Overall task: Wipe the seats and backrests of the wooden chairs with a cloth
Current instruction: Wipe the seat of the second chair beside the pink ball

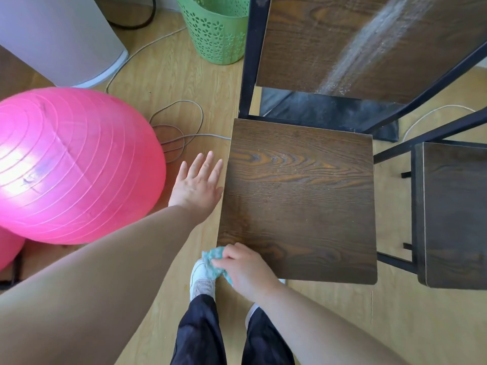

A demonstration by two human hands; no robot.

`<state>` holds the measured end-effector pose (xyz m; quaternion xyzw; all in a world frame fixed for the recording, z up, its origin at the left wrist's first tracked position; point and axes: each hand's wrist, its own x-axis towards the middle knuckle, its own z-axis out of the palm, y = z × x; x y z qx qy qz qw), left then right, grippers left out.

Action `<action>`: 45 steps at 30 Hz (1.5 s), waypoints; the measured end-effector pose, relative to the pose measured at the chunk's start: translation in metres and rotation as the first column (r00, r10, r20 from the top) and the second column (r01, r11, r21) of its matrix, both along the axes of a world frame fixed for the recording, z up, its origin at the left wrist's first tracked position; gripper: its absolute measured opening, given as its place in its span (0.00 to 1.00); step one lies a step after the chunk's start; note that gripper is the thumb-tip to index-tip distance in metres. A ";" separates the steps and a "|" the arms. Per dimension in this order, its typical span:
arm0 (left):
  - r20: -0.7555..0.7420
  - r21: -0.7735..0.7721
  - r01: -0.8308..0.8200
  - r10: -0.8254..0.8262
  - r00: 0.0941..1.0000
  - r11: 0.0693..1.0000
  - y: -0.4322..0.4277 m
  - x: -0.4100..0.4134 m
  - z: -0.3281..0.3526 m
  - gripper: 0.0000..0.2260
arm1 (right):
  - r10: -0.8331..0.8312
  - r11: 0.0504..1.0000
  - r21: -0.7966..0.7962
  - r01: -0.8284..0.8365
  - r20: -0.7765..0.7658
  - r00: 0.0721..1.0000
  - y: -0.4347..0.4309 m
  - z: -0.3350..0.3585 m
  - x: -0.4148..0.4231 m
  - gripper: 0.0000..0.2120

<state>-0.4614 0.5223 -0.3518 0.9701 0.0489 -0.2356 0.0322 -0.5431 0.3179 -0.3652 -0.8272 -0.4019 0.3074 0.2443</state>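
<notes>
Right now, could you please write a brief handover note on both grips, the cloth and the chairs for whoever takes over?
Hands: the left grip is open, fingers straight, beside the left edge of the seat, holding nothing. The right grip holds the crumpled cloth at the seat's front left corner.
Done: cannot tell; fine specks show on the seat.
Left: probably the seat, the backrest with its pale dusty streak, then the second chair on the right.
</notes>
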 end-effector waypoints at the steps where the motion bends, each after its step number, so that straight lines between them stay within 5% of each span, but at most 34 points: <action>1: 0.009 -0.010 0.010 -0.010 1.000 1.000 -0.003 0.005 0.000 0.28 | 0.012 1.000 0.000 -0.012 -0.020 1.000 -0.003 0.001 -0.008 0.22; 7: 0.010 -0.017 0.037 -0.036 0.999 0.999 -0.018 0.032 -0.008 0.27 | -0.237 0.968 0.068 0.243 -0.078 0.968 -0.021 0.026 0.010 0.19; 16: -0.099 -0.001 0.024 -0.024 0.995 1.000 -0.023 0.043 -0.012 0.29 | -0.612 0.791 0.146 0.595 0.160 0.775 -0.021 0.039 0.219 0.14; 24: -0.113 -0.037 0.020 -0.024 0.993 0.999 -0.021 0.045 -0.018 0.30 | -0.549 0.829 0.001 0.560 0.195 0.813 0.013 0.018 0.303 0.14; 37: -0.067 -0.021 0.066 -0.067 0.996 0.998 -0.017 0.042 -0.015 0.32 | -0.342 0.935 -0.050 0.352 0.146 0.928 0.011 0.010 0.236 0.12; 45: -0.026 -0.068 -0.089 0.087 0.996 0.994 -0.009 0.023 -0.011 0.29 | -0.260 0.965 0.001 0.262 0.116 0.959 -0.009 0.001 0.156 0.11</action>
